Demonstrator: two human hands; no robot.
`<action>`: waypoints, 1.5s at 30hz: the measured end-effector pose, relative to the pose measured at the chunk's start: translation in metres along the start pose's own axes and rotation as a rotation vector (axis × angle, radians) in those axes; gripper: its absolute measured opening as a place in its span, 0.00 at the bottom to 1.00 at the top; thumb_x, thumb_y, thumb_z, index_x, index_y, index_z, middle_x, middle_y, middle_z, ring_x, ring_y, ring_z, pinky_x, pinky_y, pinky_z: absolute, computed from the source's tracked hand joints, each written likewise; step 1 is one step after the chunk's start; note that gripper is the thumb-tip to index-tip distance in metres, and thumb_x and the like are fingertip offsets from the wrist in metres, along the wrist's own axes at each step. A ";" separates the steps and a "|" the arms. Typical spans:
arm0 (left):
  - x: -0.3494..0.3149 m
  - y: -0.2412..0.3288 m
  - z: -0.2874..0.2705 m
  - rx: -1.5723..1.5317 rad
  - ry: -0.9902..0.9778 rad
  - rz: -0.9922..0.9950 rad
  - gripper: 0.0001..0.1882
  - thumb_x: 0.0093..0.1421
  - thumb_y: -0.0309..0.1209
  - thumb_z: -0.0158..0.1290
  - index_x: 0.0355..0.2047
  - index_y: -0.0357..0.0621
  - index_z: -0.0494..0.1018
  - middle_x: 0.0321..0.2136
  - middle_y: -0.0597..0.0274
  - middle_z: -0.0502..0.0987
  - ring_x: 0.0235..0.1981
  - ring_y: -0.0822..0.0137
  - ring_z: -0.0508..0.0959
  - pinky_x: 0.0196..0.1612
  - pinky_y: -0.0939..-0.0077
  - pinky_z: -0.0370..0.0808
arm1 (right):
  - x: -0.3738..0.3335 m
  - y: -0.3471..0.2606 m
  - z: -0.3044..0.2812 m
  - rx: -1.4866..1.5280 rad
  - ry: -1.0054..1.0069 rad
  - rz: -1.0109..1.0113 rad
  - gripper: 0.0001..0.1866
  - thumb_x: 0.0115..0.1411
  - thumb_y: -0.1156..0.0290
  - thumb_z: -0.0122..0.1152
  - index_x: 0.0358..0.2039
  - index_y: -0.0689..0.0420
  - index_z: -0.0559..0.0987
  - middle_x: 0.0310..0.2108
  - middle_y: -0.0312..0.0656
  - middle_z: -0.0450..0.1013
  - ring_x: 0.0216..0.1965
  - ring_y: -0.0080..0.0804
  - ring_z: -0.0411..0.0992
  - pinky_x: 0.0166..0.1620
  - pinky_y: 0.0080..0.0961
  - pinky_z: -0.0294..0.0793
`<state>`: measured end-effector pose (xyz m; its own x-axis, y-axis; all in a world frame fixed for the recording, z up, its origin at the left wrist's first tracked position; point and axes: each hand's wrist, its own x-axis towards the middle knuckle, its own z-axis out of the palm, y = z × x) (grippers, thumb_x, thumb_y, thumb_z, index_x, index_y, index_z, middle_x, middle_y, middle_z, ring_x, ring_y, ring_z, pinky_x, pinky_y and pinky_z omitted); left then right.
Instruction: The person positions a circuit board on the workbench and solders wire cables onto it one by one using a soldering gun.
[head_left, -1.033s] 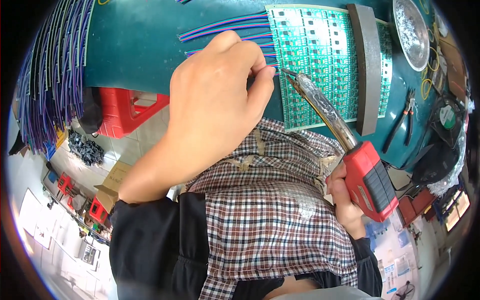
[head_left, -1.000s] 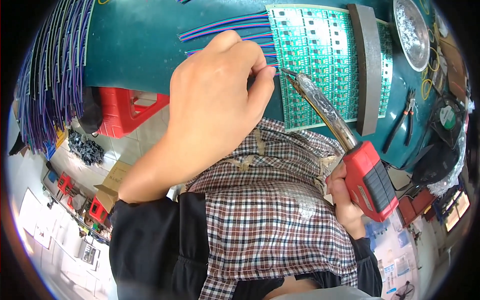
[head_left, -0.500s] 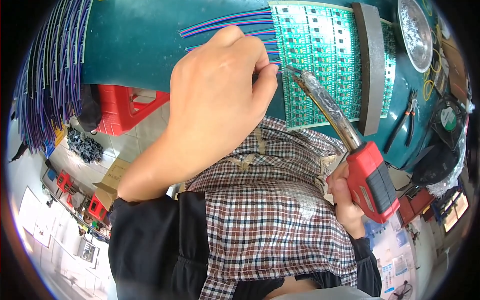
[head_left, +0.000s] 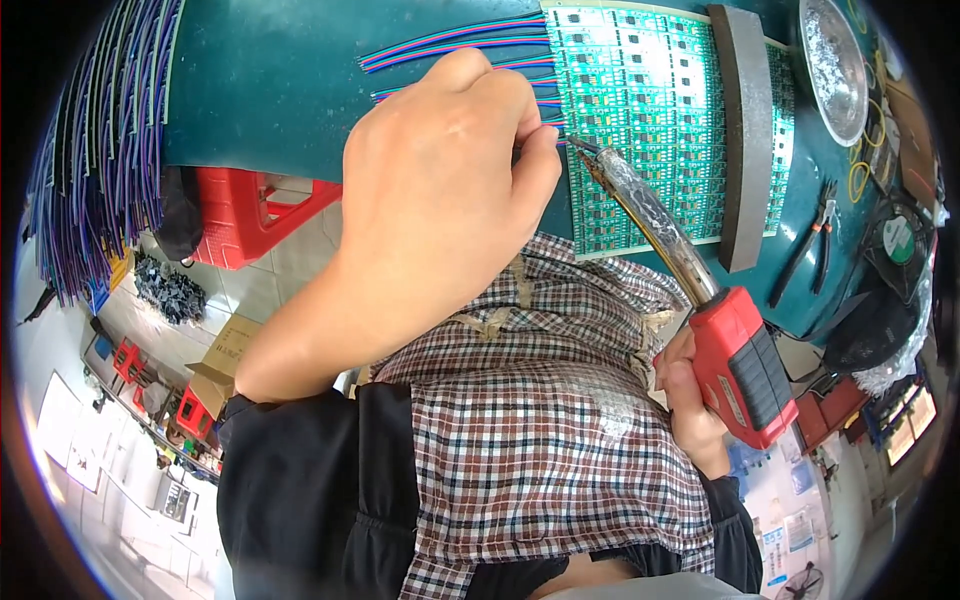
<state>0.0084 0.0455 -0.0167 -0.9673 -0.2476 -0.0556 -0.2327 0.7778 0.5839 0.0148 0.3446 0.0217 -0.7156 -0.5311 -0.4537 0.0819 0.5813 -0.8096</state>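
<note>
The green circuit-board sheet (head_left: 650, 110) is lying on the bench (head_left: 270, 90), the left hand (head_left: 450, 170) pinching coloured wires (head_left: 505, 42) at its edge, the right hand (head_left: 690, 400) gripping a soldering iron (head_left: 688, 262). Steadying the wires while heating briefly seems best. Knuckles are hiding wire ends; tip contact is staying unclear.

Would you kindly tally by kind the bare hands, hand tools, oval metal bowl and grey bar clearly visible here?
Bare left hand and right hand: 2
Red soldering iron: 1
Black-and-orange pliers: 1
Oval metal bowl: 1
Long grey bar: 1
Total: 6
</note>
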 end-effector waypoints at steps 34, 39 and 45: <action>0.001 0.003 -0.001 0.004 0.019 0.027 0.09 0.56 0.27 0.64 0.24 0.42 0.74 0.24 0.64 0.74 0.23 0.67 0.74 0.26 0.73 0.70 | -0.005 -0.005 -0.002 -0.120 0.052 -0.023 0.03 0.63 0.77 0.55 0.35 0.59 0.70 0.26 0.40 0.68 0.24 0.25 0.66 0.29 0.23 0.69; 0.002 0.003 -0.002 0.004 0.009 0.028 0.09 0.56 0.27 0.64 0.24 0.41 0.74 0.24 0.64 0.73 0.23 0.67 0.74 0.26 0.73 0.70 | -0.006 -0.001 -0.002 -0.035 0.014 -0.036 0.02 0.63 0.78 0.53 0.36 0.61 0.72 0.25 0.39 0.68 0.24 0.25 0.67 0.30 0.23 0.69; 0.002 0.000 -0.002 -0.023 -0.010 0.019 0.09 0.56 0.27 0.64 0.25 0.41 0.75 0.24 0.64 0.73 0.24 0.68 0.75 0.27 0.74 0.71 | -0.003 -0.001 -0.005 -0.072 -0.023 -0.043 0.02 0.64 0.77 0.54 0.35 0.60 0.72 0.25 0.38 0.68 0.25 0.25 0.67 0.31 0.23 0.70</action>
<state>0.0062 0.0435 -0.0148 -0.9726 -0.2265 -0.0523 -0.2116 0.7691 0.6030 0.0136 0.3488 0.0258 -0.7013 -0.5703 -0.4278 0.0006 0.5996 -0.8003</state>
